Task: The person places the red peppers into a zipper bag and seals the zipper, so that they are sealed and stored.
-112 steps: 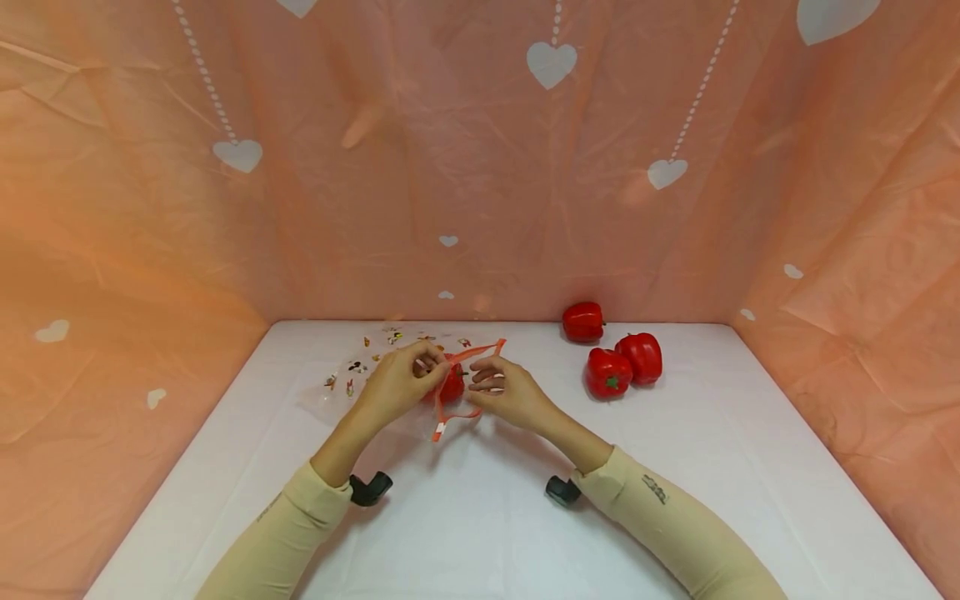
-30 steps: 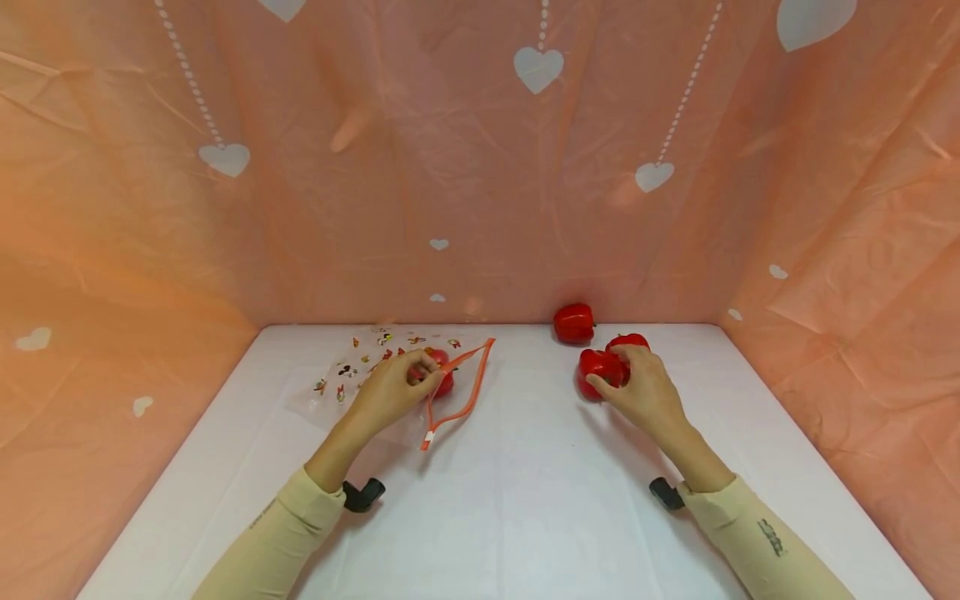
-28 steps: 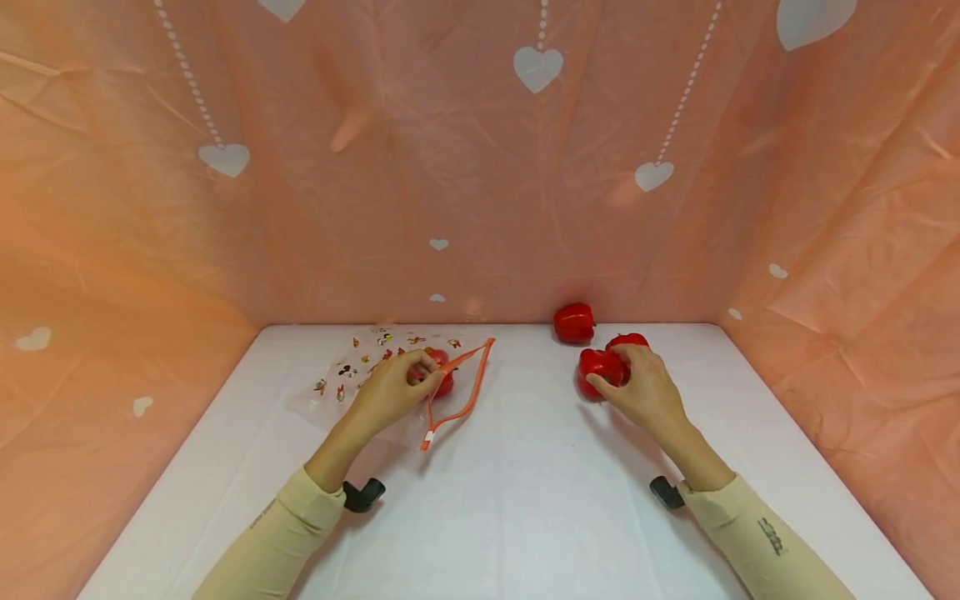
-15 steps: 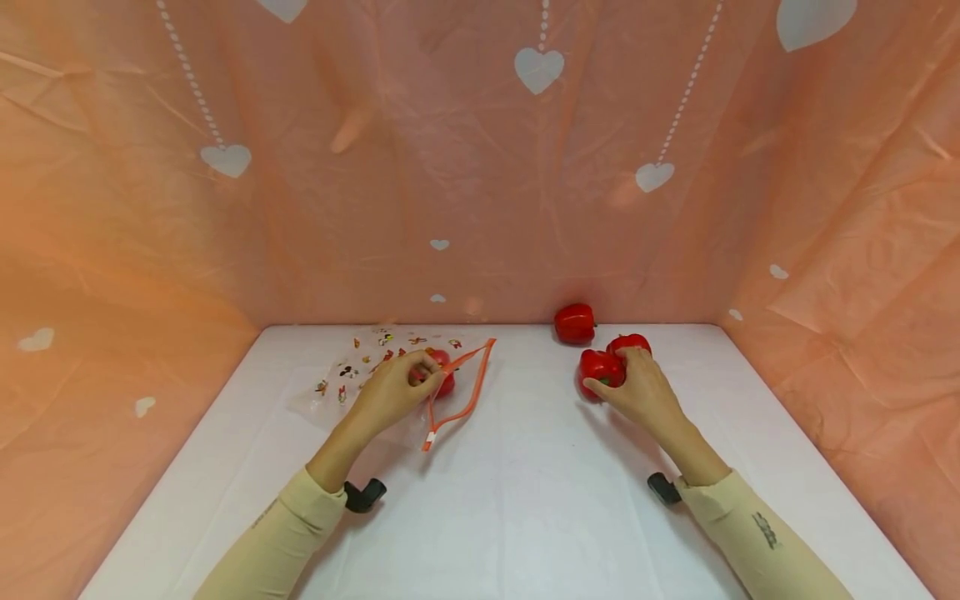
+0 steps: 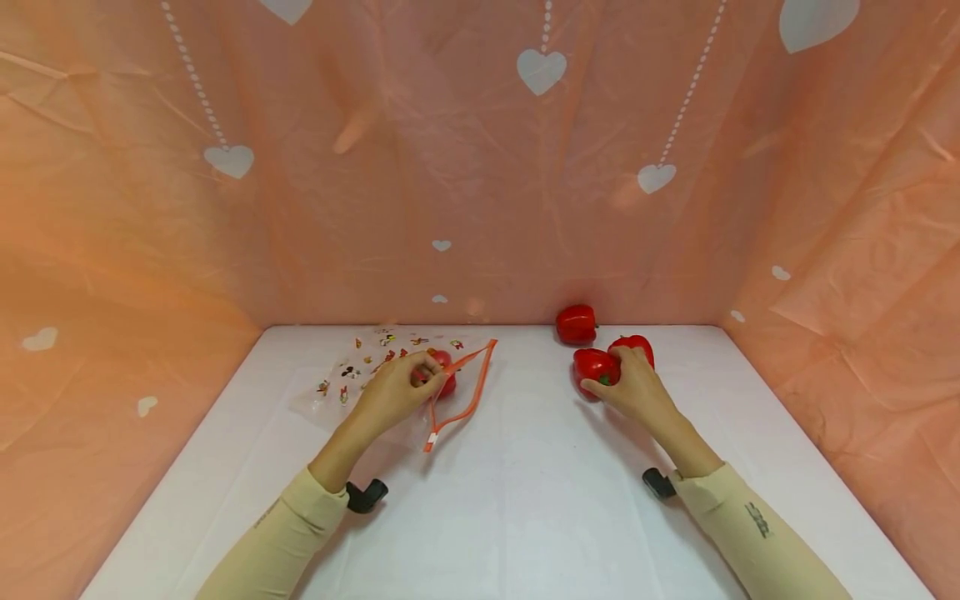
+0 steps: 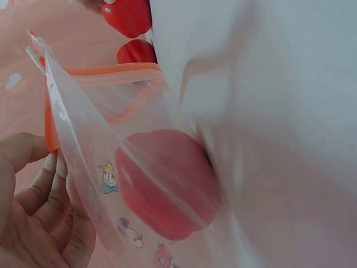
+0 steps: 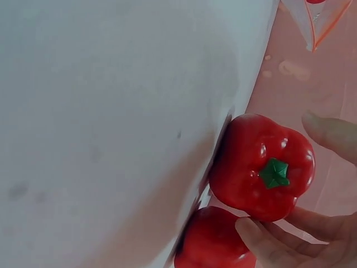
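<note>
My left hand [image 5: 401, 385] pinches the orange zip edge of a clear printed zip bag [image 6: 89, 134]. The bag lies on the table with its orange-rimmed mouth spread toward the right. A red bell pepper [image 6: 167, 184] is inside, seen through the plastic. On the right, my right hand [image 5: 637, 387] has thumb and fingers curled round another red bell pepper [image 7: 262, 167] with a green stem, which rests on the table. One finger reaches between it and a neighbouring red pepper [image 7: 212, 240]. In the right wrist view the thumb tip lies close to the pepper's side; its contact is unclear.
A third loose red pepper [image 5: 576, 325] lies at the table's back edge. Orange curtains [image 5: 480, 167] with white hearts enclose the white table [image 5: 495, 500] at the back and sides. Black mounts [image 5: 367, 496] protrude at both wrists.
My right hand has left the bag's mouth and gone right to the peppers. In the last half second, the pepper by it has turned and shifted slightly left. My left hand stays on the bag.
</note>
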Demonstrator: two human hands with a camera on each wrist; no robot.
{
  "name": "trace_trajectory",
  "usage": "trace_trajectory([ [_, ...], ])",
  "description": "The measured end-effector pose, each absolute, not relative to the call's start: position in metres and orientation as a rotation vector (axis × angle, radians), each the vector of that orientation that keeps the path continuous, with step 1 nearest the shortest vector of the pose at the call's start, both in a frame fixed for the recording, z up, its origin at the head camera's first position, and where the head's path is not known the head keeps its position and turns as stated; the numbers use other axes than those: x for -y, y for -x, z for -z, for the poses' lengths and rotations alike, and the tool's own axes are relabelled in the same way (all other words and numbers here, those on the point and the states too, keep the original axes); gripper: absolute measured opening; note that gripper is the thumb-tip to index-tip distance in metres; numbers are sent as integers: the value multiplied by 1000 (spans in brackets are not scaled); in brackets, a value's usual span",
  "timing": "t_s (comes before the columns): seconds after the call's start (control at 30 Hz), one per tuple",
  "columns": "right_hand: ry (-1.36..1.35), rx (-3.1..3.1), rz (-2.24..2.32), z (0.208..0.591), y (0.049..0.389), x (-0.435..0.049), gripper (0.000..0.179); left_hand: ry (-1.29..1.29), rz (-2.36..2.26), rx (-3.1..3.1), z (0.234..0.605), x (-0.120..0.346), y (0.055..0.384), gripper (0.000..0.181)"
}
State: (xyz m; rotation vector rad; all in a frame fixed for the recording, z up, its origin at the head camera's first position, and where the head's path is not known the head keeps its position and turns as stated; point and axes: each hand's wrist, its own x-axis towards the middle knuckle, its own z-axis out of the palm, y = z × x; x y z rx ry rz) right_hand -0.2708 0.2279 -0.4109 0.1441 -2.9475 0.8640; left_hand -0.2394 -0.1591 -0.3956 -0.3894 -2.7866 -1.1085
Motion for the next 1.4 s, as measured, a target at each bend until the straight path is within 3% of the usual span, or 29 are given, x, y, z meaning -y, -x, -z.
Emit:
trace_trajectory([
  [0.67,-224,2929,-916,415,276,-230,69,426,1124,2770,398,159,239,10],
  [1.07,-219,2949,-971,412,274,-226,77,429,1124,2768,397,158,239,11],
  [1.4,-403,2863,-1124,415,272,-215,72,433,1117,2764,397,159,239,8],
])
